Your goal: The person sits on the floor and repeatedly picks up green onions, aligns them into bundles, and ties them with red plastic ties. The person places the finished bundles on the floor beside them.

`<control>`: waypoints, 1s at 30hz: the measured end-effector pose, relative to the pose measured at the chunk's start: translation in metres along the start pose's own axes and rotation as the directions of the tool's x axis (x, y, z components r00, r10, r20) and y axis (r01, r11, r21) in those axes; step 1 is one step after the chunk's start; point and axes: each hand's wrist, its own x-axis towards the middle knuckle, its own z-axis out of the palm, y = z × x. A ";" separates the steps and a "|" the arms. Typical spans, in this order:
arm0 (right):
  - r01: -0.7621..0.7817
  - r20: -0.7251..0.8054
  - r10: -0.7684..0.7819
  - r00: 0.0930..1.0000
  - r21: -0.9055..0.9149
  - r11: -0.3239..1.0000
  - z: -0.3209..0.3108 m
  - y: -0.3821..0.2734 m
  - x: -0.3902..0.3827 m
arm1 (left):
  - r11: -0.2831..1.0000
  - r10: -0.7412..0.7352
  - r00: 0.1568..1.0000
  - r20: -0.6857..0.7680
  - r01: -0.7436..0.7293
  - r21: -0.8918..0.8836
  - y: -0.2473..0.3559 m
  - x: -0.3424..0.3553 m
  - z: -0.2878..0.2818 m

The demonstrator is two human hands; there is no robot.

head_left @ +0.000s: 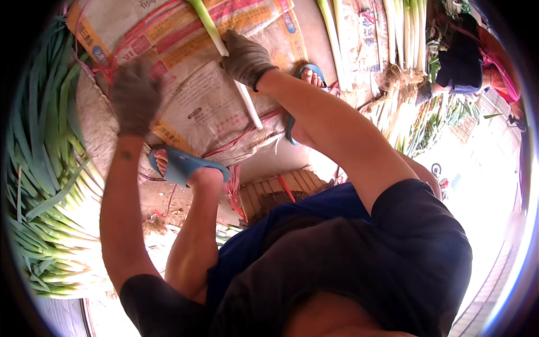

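Observation:
My right hand (245, 58), in a grey work glove, grips a long leek (247, 106) by its white shaft; the green top runs up and left past the glove. My left hand (135, 95), gloved as well and blurred by motion, hovers over the printed woven sacks (208, 106) on the ground with nothing seen in it. Both feet wear blue sandals, the left sandal (182, 165) on the edge of the sacks, the right sandal (306, 73) beside my right forearm.
A big heap of green leeks (42, 185) lies along the left. Trimmed white leeks (407, 31) are laid in rows at the top right, with roots and peelings (393, 78) beside them. Another person in dark clothes (463, 56) crouches at the top right. A low wooden stool (286, 188) is under me.

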 end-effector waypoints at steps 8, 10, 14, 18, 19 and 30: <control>0.042 0.043 -0.044 0.998 0.052 0.998 0.007 0.001 0.000 | 0.895 0.428 0.823 0.372 -0.330 -0.300 0.130 -0.141 0.035; 0.053 0.028 -0.054 0.998 0.056 0.997 0.002 0.011 -0.009 | 0.893 0.439 0.797 0.415 -0.335 -0.301 0.147 -0.146 0.059; 0.031 0.089 -0.031 0.996 -0.003 1.000 -0.021 0.021 -0.041 | 0.932 0.340 0.875 0.344 -0.264 -0.250 0.148 -0.158 0.061; 0.022 0.091 -0.020 0.996 -0.022 1.000 -0.015 0.041 -0.065 | 0.923 0.378 0.839 0.391 -0.305 -0.236 0.125 -0.167 0.047; 0.021 0.129 -0.019 0.991 -0.012 1.000 -0.012 0.043 -0.074 | 0.915 0.399 0.811 0.427 -0.320 -0.247 0.112 -0.167 0.032; 0.377 -0.187 -0.398 0.898 -0.136 0.916 -0.070 0.122 -0.010 | 0.506 -0.379 0.694 0.612 0.709 -0.491 -0.070 -0.327 -0.041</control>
